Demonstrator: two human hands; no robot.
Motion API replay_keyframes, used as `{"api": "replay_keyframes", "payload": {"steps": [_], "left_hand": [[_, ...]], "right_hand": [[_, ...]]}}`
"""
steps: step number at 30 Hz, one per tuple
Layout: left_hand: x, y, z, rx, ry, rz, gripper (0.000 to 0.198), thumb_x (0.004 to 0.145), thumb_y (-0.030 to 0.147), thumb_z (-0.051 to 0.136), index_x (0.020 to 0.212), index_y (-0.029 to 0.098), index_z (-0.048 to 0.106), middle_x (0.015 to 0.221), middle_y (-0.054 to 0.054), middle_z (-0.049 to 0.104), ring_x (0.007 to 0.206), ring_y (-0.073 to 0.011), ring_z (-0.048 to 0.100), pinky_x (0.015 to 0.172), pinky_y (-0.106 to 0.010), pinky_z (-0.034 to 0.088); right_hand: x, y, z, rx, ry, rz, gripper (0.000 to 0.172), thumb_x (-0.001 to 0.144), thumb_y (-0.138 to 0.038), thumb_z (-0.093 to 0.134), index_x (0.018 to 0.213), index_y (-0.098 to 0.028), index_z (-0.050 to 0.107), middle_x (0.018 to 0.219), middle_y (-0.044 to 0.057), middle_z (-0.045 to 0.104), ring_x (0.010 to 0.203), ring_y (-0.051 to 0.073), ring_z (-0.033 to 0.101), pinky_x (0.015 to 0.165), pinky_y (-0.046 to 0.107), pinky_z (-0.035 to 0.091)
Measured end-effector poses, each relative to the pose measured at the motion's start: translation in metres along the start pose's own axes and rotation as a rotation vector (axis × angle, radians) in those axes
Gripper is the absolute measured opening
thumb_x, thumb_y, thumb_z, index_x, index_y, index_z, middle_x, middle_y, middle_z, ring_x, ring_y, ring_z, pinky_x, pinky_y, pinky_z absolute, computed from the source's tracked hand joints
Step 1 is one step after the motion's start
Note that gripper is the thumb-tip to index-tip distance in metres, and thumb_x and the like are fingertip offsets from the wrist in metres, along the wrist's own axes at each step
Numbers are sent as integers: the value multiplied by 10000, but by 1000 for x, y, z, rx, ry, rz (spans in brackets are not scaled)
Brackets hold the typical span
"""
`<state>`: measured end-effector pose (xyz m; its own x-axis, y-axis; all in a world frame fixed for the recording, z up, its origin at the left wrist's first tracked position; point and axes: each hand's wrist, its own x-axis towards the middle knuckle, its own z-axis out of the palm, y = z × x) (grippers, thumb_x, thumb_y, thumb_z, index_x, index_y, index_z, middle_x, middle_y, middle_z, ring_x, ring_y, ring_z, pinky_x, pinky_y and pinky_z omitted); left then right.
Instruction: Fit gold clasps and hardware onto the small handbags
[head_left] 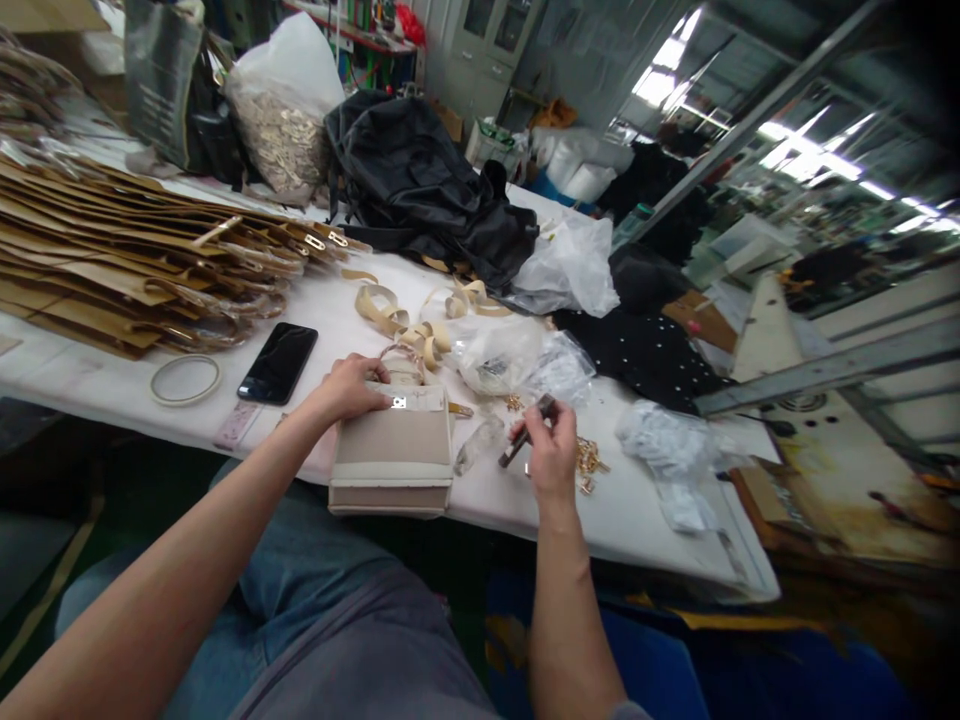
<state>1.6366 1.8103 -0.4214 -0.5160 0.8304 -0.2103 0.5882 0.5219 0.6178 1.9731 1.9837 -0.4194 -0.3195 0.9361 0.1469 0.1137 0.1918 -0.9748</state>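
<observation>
A beige handbag (394, 450) lies at the table's front edge, its lower end jutting slightly over. My left hand (354, 388) grips its far end, thumb against a small shiny metal clasp plate (398, 402); the other fingers are partly hidden. In my right hand (553, 450), a short dark metal bar (516, 446) slants down to the left, above the table. What the bar's tip is like is too small to tell. Beside that hand lies a pile of small gold-coloured metal fittings (589, 462). A small clear plastic bag (480, 445) rests between the handbag and the bar.
Left of my hands are a black phone (277, 362), a tape roll (185, 381) and stacked brown flat pieces (135, 260). Curled beige strips (427, 340), plastic bags (499, 355) and a black backpack (427, 180) lie behind. A metal post (825, 370) stands at the right.
</observation>
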Motion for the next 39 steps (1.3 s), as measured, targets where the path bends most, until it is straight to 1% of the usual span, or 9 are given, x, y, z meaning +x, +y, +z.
{"api": "replay_keyframes", "payload": {"steps": [3, 9, 12, 18, 20, 22, 24, 26, 39], "left_hand": [[0, 0, -2, -3, -21, -3, 407, 781, 443, 906, 1170, 340, 842, 1456, -90, 687, 1454, -396, 608, 1280, -525, 496], [2, -9, 1, -4, -2, 25, 420, 801, 481, 906, 1194, 346, 844, 1449, -92, 702, 1441, -392, 623, 1276, -521, 495], [4, -12, 3, -4, -2, 14, 419, 795, 492, 913, 1186, 357, 846, 1443, -89, 700, 1438, -393, 621, 1272, -523, 497], [2, -3, 0, 5, 2, -34, 386, 769, 428, 914, 1142, 346, 852, 1419, -96, 700, 1424, -401, 627, 1245, -517, 519], [0, -1, 0, 5, 11, -40, 379, 764, 414, 912, 1132, 344, 856, 1394, -94, 708, 1406, -396, 637, 1229, -508, 531], [0, -2, 0, -4, 16, -35, 386, 761, 417, 914, 1136, 347, 859, 1385, -89, 711, 1395, -392, 640, 1220, -500, 536], [-1, -4, 0, -22, 15, -32, 397, 755, 432, 919, 1140, 354, 861, 1390, -78, 715, 1390, -390, 641, 1219, -496, 533], [-1, -7, 0, -41, 17, -34, 402, 745, 448, 928, 1132, 361, 863, 1397, -67, 718, 1398, -393, 634, 1229, -499, 525], [-5, -13, -6, -54, 3, -1, 414, 777, 484, 913, 1166, 362, 838, 1482, -67, 675, 1454, -409, 583, 1264, -549, 499]], "right_hand": [[2, -23, 21, 339, 39, -72, 380, 1019, -551, 835, 1137, -294, 581, 883, -75, 564, 609, 95, 512, 538, 215, 441], [13, -58, 59, 345, 50, -65, 495, 981, -653, 868, 930, -248, 589, 786, -76, 545, 507, 51, 393, 430, 195, 329], [15, -66, 69, 449, -40, 33, 586, 951, -667, 886, 788, -243, 517, 641, -96, 487, 441, 46, 326, 395, 221, 267], [15, -77, 120, 510, -318, 160, 414, 972, -649, 871, 1059, -263, 751, 530, -135, 430, 394, 68, 239, 389, 261, 179], [14, -78, 144, 512, -311, 95, 475, 997, -684, 831, 847, -264, 666, 498, -133, 348, 400, 80, 231, 394, 280, 183], [13, -75, 168, 504, -270, 22, 655, 1020, -727, 779, 669, -277, 457, 492, -119, 290, 404, 87, 238, 395, 299, 195], [9, -71, 188, 479, -227, -27, 737, 1032, -742, 752, 625, -286, 341, 499, -105, 282, 409, 92, 260, 398, 312, 215], [4, -66, 201, 460, -187, -61, 732, 1028, -725, 771, 610, -286, 361, 506, -95, 312, 418, 95, 296, 409, 315, 246], [-13, -57, 222, 231, -185, -236, 652, 1101, -670, 705, 636, -266, 490, 560, -63, 439, 509, 116, 430, 494, 297, 348]]}}
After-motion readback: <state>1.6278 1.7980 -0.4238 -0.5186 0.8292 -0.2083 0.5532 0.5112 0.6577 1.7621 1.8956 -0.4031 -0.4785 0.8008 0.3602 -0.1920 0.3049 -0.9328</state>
